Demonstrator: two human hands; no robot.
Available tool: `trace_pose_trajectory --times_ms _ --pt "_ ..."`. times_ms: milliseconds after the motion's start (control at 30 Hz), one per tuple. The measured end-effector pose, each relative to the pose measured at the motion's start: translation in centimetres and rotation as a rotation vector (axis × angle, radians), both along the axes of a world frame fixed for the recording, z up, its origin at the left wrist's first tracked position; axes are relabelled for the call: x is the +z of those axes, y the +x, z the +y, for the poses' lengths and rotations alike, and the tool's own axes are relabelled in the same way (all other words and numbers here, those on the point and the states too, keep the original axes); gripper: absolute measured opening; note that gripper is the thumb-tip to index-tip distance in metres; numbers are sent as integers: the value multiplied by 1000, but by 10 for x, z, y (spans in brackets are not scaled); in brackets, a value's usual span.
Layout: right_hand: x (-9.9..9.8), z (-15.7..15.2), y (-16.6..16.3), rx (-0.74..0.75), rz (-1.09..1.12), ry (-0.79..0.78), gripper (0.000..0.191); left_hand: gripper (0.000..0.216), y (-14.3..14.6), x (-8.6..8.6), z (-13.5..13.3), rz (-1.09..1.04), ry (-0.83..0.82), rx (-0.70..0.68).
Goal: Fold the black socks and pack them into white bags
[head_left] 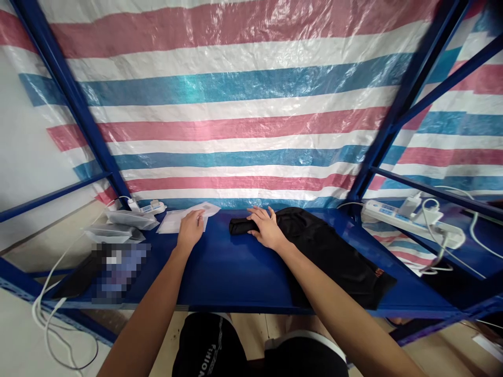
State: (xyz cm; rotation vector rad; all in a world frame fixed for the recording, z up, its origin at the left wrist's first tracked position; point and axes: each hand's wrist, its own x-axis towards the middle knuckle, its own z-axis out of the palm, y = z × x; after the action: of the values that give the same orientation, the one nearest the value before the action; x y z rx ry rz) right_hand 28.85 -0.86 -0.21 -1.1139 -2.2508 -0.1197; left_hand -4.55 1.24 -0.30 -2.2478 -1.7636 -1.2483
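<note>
On the blue metal surface, my left hand (192,228) lies over a white, translucent plastic bag (170,222), its fingers curled and pressed together at the bag's raised edge. My right hand (268,229) rests on a small, tightly folded black cloth bundle (239,226), with the fingers spread across its right end and the thumb along the near side. Just right of that hand, a larger black garment (334,246) with a small orange print is laid out towards the front edge, partly hidden by my right forearm.
Frosted pouches (131,219) and a black phone-like slab (80,275) lie at the left beside a blurred patch. White power strips (412,222) with plugs and cables sit at both ends. Blue posts (377,136) and a striped sheet (236,125) bound the back.
</note>
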Motion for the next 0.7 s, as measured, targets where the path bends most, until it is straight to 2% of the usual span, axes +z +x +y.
trace_pose_trajectory --times_ms 100,233,333,533,700 --pt "4 -4 0 20 -22 74 41 31 17 3 -7 -151 68 -284" --pt "7 -4 -1 111 -36 78 38 28 33 -1 -7 -291 -1 -459" --pt "5 -2 -2 178 -31 28 38 31 37 -1 -10 -275 -22 -481" --pt "3 -4 -10 178 -51 51 41 33 52 6 -30 -101 85 -524" --pt "2 1 -2 103 41 63 44 35 48 -1 -20 -333 10 -332"
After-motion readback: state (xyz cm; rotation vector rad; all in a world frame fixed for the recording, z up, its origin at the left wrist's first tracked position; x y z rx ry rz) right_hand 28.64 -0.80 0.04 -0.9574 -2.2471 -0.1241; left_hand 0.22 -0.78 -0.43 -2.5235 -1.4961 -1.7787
